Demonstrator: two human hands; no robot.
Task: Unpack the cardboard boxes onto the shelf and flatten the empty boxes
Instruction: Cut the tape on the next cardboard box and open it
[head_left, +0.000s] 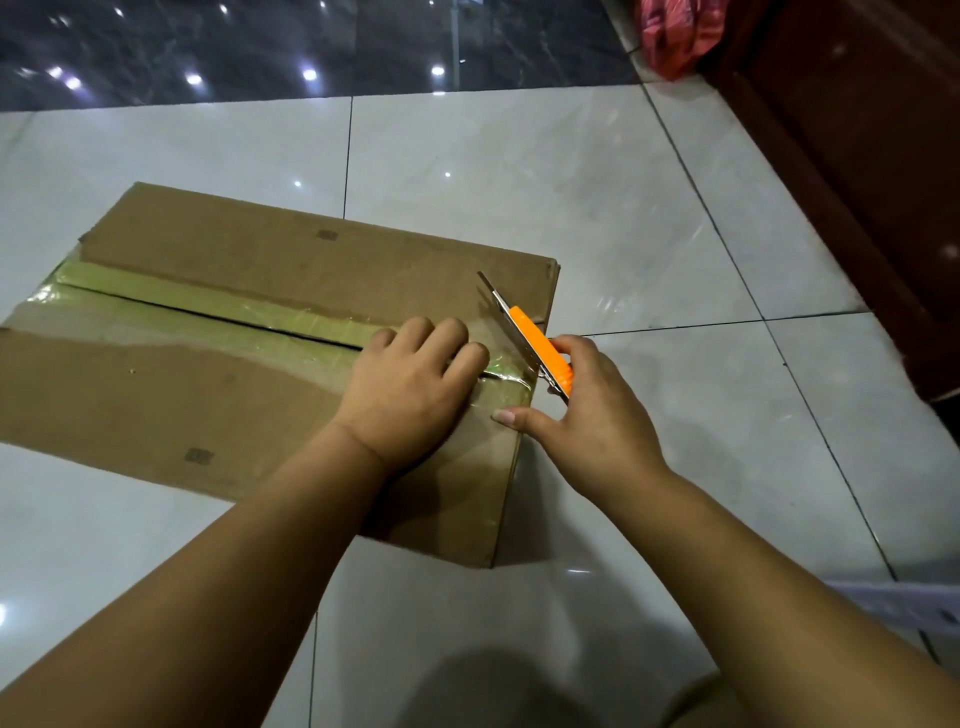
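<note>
A brown cardboard box (218, 374) lies on the white tiled floor, its top flaps facing up. Clear and greenish tape runs along the centre seam (208, 312), which is slit open over most of its length. My left hand (410, 384) rests on the near flap at the seam's right end, fingers curled down against the cardboard. My right hand (587, 415) grips an orange utility knife (540, 348) at the box's right edge. The blade points up and away over the far flap.
A dark wooden cabinet (857, 182) stands along the right side. A pink-red plastic bag (675, 36) lies at the top right beside it. Dark polished tiles (260, 47) form the far floor. White floor tiles surround the box.
</note>
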